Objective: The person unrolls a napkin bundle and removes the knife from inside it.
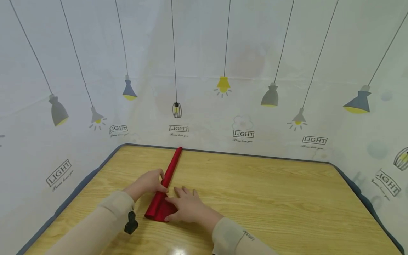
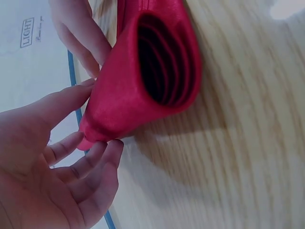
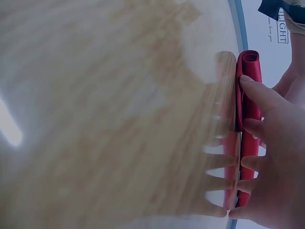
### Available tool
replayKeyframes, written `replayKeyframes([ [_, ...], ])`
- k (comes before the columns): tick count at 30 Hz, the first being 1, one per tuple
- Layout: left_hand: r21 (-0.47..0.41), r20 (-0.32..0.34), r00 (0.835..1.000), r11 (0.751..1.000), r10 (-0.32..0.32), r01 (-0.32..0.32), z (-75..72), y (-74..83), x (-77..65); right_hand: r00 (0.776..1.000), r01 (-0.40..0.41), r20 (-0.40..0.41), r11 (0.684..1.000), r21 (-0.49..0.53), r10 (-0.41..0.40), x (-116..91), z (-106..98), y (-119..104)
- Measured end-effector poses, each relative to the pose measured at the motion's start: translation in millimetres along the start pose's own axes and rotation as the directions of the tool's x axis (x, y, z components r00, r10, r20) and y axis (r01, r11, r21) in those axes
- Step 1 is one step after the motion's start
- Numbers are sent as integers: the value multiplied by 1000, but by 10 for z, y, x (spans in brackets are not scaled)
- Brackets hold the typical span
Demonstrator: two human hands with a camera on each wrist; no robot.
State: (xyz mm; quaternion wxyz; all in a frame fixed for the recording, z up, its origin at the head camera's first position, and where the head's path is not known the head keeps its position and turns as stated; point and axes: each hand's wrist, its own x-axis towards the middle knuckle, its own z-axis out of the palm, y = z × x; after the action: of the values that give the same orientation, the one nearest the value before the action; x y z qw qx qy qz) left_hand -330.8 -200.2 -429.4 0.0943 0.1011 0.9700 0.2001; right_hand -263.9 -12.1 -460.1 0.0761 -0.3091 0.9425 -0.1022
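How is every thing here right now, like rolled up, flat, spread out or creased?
red cloth: rolled into a long tube, with an unrolled flap beside it
left grip: thumb and fingers curled round the red cloth
right grip: fingers spread, touching the red cloth
tabletop: flat, shiny with a bright reflection
wall covering: upright, lightly creased

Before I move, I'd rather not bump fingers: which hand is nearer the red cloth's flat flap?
Right: the right hand touches the edge of the flat flap; the left hand grips the red roll farther up.
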Motion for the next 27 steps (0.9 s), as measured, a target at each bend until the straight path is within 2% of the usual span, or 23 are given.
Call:
replayKeyframes([
  [7,0,-7,999,999,34,-34,27,14,-18,1000,-20,14,1000,16,20,-23,-47,-32],
  [15,-4,-3,1000,1000,23,-23,17,25,-58,999,-33,37,999,6,33,26,-50,-94],
  [27,-56,18,1000,998,5,-4,24,-5,-31,995,-73,61,997,-35,75,18,-85,-129],
])
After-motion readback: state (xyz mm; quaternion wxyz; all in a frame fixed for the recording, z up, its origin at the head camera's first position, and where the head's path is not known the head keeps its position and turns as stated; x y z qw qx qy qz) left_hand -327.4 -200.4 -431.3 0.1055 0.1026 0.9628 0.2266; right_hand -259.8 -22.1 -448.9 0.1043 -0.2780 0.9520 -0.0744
